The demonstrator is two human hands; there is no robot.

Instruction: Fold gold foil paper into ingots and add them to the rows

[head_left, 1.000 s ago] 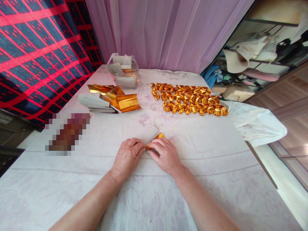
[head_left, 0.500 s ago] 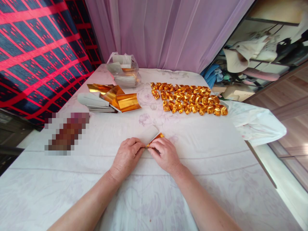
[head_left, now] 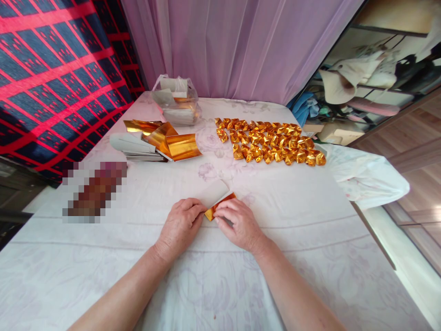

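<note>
A sheet of gold foil paper (head_left: 221, 206) lies on the table between both hands, its near part folded over so a gold strip shows along the pale grey back. My left hand (head_left: 182, 223) pinches the sheet's left edge, fingers closed. On the right, my right hand (head_left: 238, 221) has its thumb and fingers curled at the gold strip, gripping its near edge. Beyond the hands, to the left, is a pile of foil sheets (head_left: 184, 146), some gold side up and some grey side up. Several rows of folded gold foil pieces (head_left: 270, 141) stand at the back right.
A clear plastic bag (head_left: 177, 101) of more sheets sits at the table's back edge. The floral cloth (head_left: 206, 285) covers the table. A white plastic bag (head_left: 372, 177) hangs at the right edge, near a shelf. Something pixelated (head_left: 96, 188) lies at left.
More of the gold strip now shows between the hands. My right fingers have loosened a little and spread along the strip; my left hand has barely moved.
</note>
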